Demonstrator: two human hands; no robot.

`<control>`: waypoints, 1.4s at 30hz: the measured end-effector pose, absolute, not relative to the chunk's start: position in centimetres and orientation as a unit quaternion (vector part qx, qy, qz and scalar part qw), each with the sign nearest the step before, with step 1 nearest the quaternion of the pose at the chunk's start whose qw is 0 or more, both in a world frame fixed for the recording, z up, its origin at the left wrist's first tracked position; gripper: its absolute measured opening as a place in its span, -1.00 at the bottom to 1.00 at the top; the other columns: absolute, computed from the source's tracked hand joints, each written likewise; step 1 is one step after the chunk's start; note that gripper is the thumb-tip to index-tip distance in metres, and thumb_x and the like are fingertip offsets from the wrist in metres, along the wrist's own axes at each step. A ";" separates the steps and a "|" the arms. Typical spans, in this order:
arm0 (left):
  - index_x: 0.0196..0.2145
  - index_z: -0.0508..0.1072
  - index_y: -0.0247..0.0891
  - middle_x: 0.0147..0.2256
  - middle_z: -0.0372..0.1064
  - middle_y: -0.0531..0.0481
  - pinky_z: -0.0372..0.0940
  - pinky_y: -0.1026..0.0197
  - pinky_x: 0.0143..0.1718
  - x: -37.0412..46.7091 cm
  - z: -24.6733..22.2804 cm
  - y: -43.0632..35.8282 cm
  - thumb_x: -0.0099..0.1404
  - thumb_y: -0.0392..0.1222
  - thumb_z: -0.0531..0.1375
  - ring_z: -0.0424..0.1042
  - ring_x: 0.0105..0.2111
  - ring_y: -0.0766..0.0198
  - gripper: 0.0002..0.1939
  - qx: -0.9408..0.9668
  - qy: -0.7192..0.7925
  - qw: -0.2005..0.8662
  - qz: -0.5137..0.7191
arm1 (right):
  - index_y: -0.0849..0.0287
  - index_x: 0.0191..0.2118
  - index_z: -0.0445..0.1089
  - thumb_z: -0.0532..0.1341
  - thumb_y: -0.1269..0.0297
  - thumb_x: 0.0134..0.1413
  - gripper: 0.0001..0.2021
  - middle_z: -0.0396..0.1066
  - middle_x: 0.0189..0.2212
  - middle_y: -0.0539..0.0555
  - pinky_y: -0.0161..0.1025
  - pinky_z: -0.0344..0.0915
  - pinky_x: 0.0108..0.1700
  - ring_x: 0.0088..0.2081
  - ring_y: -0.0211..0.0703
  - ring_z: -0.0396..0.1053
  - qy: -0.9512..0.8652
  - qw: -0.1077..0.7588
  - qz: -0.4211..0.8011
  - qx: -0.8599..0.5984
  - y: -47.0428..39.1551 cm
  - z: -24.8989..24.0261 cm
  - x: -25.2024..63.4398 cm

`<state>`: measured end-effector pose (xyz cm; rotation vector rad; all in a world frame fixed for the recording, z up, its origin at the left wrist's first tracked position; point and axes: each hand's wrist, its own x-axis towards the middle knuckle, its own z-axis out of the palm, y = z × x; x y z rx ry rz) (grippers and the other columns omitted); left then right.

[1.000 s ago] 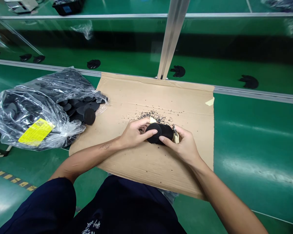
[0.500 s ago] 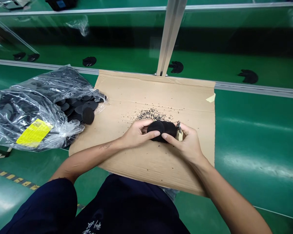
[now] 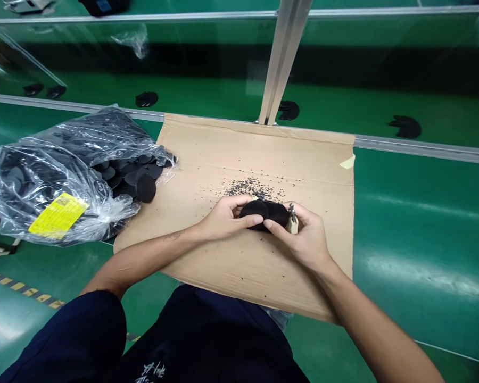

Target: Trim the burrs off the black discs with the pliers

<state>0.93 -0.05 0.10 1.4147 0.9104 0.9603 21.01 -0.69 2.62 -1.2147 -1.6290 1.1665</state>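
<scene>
Pinching the overlapping black discs above the cardboard, between its far and near edges, the left hand and right hand share them; slack thumbs could let discs slip, or the hand tool (tucked in the right fingers) could scratch one.
</scene>
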 end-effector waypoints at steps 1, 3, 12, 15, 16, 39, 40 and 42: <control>-0.26 0.54 -0.33 -0.34 0.51 -0.02 0.42 0.29 -0.34 0.9 0.1 0.0 0.25 0.14 0.37 0.52 -0.31 0.28 -0.58 0.599 0.388 0.569 0.409 | 0.12 -0.42 0.39 0.37 -0.08 0.08 -0.64 0.38 -0.47 0.01 -0.20 0.33 -0.30 -0.39 -0.17 0.29 -0.641 0.390 0.459 -0.476 -0.7 2.6 21.0; -0.28 0.54 -0.33 -0.35 0.51 -0.01 0.42 0.29 -0.35 0.9 0.1 0.0 0.24 0.13 0.38 0.52 -0.32 0.29 -0.59 0.593 0.388 0.572 0.413 | 0.12 -0.42 0.39 0.37 -0.07 0.09 -0.64 0.36 -0.47 0.00 -0.21 0.32 -0.31 -0.40 -0.18 0.28 -0.644 0.391 0.454 -0.477 -0.8 2.6 21.0; -0.29 0.57 -0.31 -0.39 0.53 -0.02 0.39 0.29 -0.36 0.5 0.7 0.0 0.32 0.05 0.33 0.51 -0.39 0.31 -0.68 0.699 0.402 0.432 0.404 | 0.09 -0.24 0.45 0.34 0.03 0.16 -0.76 0.50 -0.34 0.05 -0.15 0.37 -0.23 -0.32 -0.10 0.42 -0.686 0.409 0.391 -0.457 -1.0 2.0 21.2; -0.22 0.57 -0.27 -0.35 0.57 -0.04 0.38 0.28 -0.33 0.1 0.6 0.0 0.36 -0.04 0.30 0.51 -0.39 0.32 -0.77 0.777 0.386 0.302 0.395 | 0.06 -0.18 0.47 0.33 0.12 0.19 -0.82 0.55 -0.25 0.09 -0.09 0.37 -0.14 -0.22 -0.05 0.47 -0.749 0.400 0.319 -0.420 -0.9 1.8 21.5; -0.21 0.57 -0.26 -0.35 0.57 -0.04 0.37 0.28 -0.34 -0.1 0.5 0.0 0.38 -0.06 0.29 0.51 -0.39 0.32 -0.80 0.800 0.374 0.259 0.391 | 0.06 -0.17 0.47 0.32 0.16 0.21 -0.86 0.56 -0.24 0.09 -0.08 0.36 -0.14 -0.20 -0.05 0.48 -0.771 0.392 0.295 -0.406 -0.8 1.7 21.7; -0.09 0.56 -0.26 -0.25 0.61 -0.06 0.42 0.23 -0.18 0.4 1.0 0.2 0.37 -0.14 0.32 0.54 -0.26 0.33 -0.79 0.788 0.222 0.244 0.520 | 0.09 -0.18 0.40 0.31 0.48 0.16 -0.83 0.50 -0.29 0.07 -0.16 0.42 -0.28 -0.29 -0.14 0.49 -0.795 0.453 0.287 -0.283 -1.1 1.5 21.4; -0.09 0.56 -0.26 -0.26 0.61 -0.05 0.42 0.23 -0.19 0.4 1.1 0.1 0.36 -0.15 0.33 0.54 -0.27 0.34 -0.79 0.786 0.218 0.240 0.526 | 0.09 -0.18 0.40 0.30 0.48 0.16 -0.83 0.50 -0.29 0.07 -0.17 0.42 -0.28 -0.29 -0.14 0.49 -0.795 0.452 0.292 -0.280 -1.1 1.6 21.4; -0.07 0.57 -0.24 -0.28 0.61 -0.04 0.40 0.23 -0.20 0.5 1.3 -0.1 0.33 -0.17 0.36 0.53 -0.29 0.34 -0.77 0.784 0.216 0.232 0.534 | 0.10 -0.18 0.40 0.30 0.49 0.15 -0.83 0.50 -0.29 0.07 -0.17 0.42 -0.28 -0.29 -0.15 0.49 -0.795 0.449 0.303 -0.273 -1.1 1.7 21.3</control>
